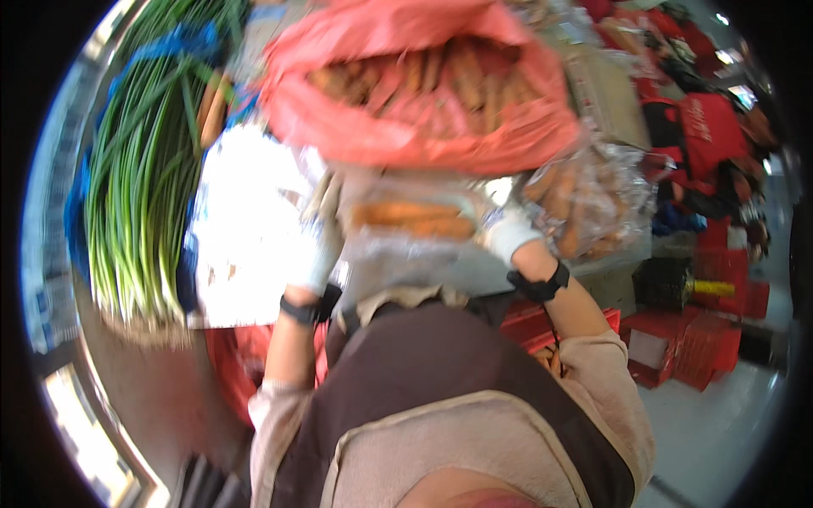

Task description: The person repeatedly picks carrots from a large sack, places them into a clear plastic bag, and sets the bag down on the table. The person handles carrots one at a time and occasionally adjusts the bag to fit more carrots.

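Orange carrots (413, 219) lie side by side on a greyish plastic-covered surface in front of me, between my two gloved hands. My right hand (505, 228), in a white glove, is at the right end of the carrots; whether it grips them is blurred. My left hand (321, 219), also gloved, is just left of the carrots, its fingers pointing away from me; its hold is unclear. Beyond both hands sits an open red plastic sack (419, 149) with more carrots (467, 79) inside. A clear plastic bag (591, 197) holding carrots lies right of my right hand.
Long green onions (136, 190) lie on blue plastic at the left, with a bright white surface (244, 235) beside them. Two carrots (214, 108) rest near their tops. Red crates (683, 346) stand on the floor at the right. A cardboard box (603, 95) is behind the clear bag.
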A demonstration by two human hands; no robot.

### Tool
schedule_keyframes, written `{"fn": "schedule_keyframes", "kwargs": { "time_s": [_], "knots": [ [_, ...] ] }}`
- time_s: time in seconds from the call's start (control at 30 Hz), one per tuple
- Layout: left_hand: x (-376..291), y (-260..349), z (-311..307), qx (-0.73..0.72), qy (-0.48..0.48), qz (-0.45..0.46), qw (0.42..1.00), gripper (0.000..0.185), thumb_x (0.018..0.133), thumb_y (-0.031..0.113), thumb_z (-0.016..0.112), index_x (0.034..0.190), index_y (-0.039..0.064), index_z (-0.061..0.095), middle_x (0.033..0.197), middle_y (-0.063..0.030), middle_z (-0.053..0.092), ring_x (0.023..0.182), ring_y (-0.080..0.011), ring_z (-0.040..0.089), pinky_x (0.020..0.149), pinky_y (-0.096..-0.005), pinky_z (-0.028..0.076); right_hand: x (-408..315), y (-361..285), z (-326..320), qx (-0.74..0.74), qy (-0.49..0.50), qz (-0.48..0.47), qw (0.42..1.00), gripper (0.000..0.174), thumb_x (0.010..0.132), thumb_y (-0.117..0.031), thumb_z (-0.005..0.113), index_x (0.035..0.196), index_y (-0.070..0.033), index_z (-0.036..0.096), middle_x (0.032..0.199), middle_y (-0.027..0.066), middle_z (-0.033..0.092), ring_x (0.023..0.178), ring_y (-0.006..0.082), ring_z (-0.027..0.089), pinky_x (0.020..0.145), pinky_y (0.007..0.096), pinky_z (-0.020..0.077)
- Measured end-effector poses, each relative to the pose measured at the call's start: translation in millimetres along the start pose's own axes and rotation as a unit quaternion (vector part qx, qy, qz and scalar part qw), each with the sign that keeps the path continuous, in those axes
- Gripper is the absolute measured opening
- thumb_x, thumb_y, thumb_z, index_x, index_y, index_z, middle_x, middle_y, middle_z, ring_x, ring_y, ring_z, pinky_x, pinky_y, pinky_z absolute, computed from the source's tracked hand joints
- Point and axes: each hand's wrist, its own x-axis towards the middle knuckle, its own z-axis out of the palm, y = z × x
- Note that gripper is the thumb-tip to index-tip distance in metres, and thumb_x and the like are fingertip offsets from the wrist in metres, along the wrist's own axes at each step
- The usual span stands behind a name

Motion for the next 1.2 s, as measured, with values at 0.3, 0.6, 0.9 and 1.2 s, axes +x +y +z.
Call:
{"fn": "schedule_keyframes", "kwargs": {
  "time_s": [0.3, 0.6, 0.9, 1.2],
  "knots": [
    [27, 61, -72, 0.060, -0.009, 0.069, 0.996, 0.074, 0.076, -0.012, 0.043, 0.145, 0.014, 0.039, 0.143, -0.0272, 0.040, 0.117, -0.0417, 0.054, 0.090, -0.0443, 0.049, -87, -13, -83, -0.053, -0.041, 0.058, 0.996, 0.065, 0.092, -0.012, 0.043, 0.152, -0.010, 0.019, 0.130, 0.0180, 0.057, 0.092, 0.0355, 0.068, 0.073, 0.0471, 0.0551],
    [0, 35, -83, -0.238, 0.001, -0.120, 0.964, 0.026, 0.084, -0.005, 0.038, 0.104, 0.000, 0.053, 0.076, -0.0102, 0.059, 0.062, -0.0141, 0.056, 0.056, -0.0282, 0.046, -64, -15, -50, -0.006, -0.016, 0.077, 0.997, 0.081, 0.085, -0.010, 0.057, 0.151, 0.001, 0.012, 0.151, 0.0217, 0.032, 0.101, 0.0338, 0.067, 0.079, 0.0435, 0.0555],
    [-16, 8, -75, -0.791, -0.108, -0.239, 0.553, 0.015, 0.094, 0.020, 0.057, 0.094, 0.005, 0.059, 0.099, -0.0134, 0.066, 0.102, -0.0316, 0.064, 0.083, -0.0430, 0.058, -80, -22, -64, 0.016, -0.066, 0.064, 0.996, 0.055, 0.096, -0.014, 0.036, 0.148, -0.002, 0.024, 0.131, 0.0248, 0.054, 0.101, 0.0388, 0.065, 0.084, 0.0454, 0.0526],
    [23, 50, -99, -0.832, -0.128, -0.093, 0.532, 0.051, 0.101, 0.030, 0.045, 0.140, -0.002, 0.037, 0.092, -0.0070, 0.065, 0.074, -0.0174, 0.061, 0.097, -0.0509, 0.046, -93, -11, -119, -0.007, -0.087, 0.043, 0.995, 0.075, 0.080, -0.013, 0.065, 0.144, 0.001, 0.027, 0.109, 0.0260, 0.065, 0.093, 0.0405, 0.067, 0.076, 0.0478, 0.0539]
  ]
}}
